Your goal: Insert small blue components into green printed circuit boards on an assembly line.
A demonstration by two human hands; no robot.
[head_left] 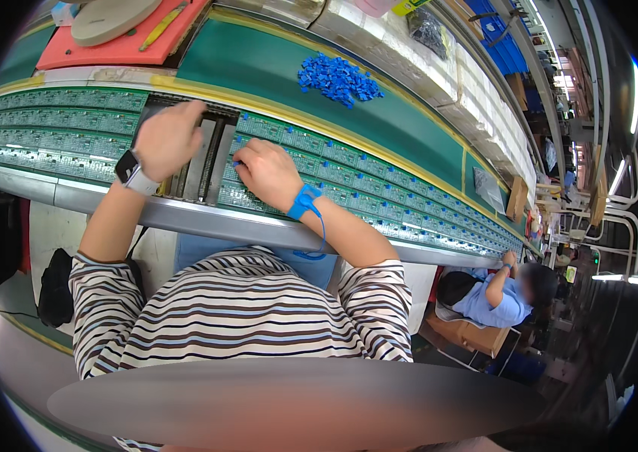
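Observation:
My left hand point(169, 138) hovers over the gap in the conveyor line, thumb and forefinger apart, with nothing visible between them. It wears a watch point(135, 172) on the wrist. Over the near end of the right circuit board panel point(349, 181), my right hand point(270, 172) has its fingers drawn together around a small blue component point(238, 163) just above or at the board. How far the fingertips enclose it is partly hidden. A blue wrist strap point(305, 202) with a cord circles my right wrist. Rows of boards in this panel carry similar blue parts.
A pile of blue components point(339, 78) lies on the green surface beyond the line. Another circuit board panel point(55, 135) sits left of the gap. Far left, a red mat point(119, 45) bears a round beige object and a yellow tool. A co-worker point(496, 290) sits down the line.

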